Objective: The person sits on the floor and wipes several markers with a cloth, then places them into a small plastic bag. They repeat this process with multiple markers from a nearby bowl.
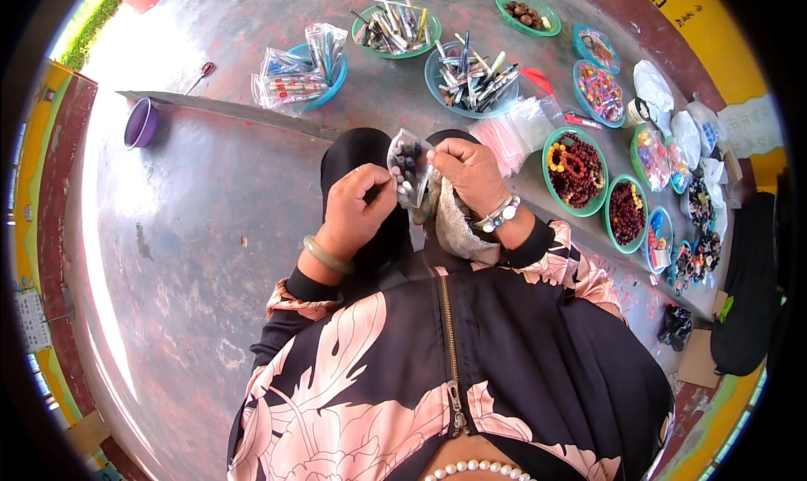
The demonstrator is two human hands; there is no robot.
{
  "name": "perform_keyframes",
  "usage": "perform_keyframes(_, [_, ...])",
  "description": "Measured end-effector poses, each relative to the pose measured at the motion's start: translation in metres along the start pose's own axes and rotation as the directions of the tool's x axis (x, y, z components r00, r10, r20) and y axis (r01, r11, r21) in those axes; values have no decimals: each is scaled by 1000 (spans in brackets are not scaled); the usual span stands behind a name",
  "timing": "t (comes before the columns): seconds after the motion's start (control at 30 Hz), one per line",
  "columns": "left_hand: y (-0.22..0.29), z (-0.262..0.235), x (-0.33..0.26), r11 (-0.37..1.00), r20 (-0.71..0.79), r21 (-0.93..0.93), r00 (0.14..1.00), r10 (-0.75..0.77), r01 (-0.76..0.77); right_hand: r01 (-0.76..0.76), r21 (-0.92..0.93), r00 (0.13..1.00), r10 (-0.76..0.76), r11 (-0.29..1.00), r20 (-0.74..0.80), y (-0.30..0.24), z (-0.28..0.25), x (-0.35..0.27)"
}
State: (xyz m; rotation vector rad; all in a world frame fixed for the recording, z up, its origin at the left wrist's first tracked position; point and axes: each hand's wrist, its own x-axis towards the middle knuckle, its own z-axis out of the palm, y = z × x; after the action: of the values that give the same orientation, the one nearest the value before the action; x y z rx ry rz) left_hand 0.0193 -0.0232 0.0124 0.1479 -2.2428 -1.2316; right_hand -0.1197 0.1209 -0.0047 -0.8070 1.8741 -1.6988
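Between my hands, above my knees, is a small clear plastic bag (407,172) with several dark and pale pieces inside; what they are I cannot make out. My left hand (355,209) pinches its lower left edge. At the upper right edge, the thumb and fingers of my right hand (472,173) are closed on it. A crumpled beige cloth (456,229) hangs beneath my right hand and wrist.
Ahead, basins hold pens (393,29), more pens (476,82) and bagged pens (290,86). To the right lie flat plastic bags (510,135), a red box cutter (585,121) and basins of dark red beads (577,177). A purple basin (141,125) stands left, below a step edge.
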Motion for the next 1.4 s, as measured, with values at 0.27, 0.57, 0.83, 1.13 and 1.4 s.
perform_keyframes(0.27, [0,-1,14,1000,42,2,999,-1,1,-12,-73,999,14,997,29,-6,-2,10])
perform_keyframes(0.57, [-3,-13,2,992,40,-95,997,-73,77,-229,132,959,200,964,202,-33,-62,10])
perform_keyframes(0.83, [23,-23,7,858,269,332,912,311,-391,-238,95,969,229,967,90,-28,-141,11])
perform_keyframes(1.13, [19,-8,1,833,364,353,883,297,-426,-441,183,896,442,879,36,65,-177,40])
perform_keyframes(1.4, [-25,-14,-9,935,-42,354,998,46,-28,-433,-160,901,423,887,-91,154,-175,114])
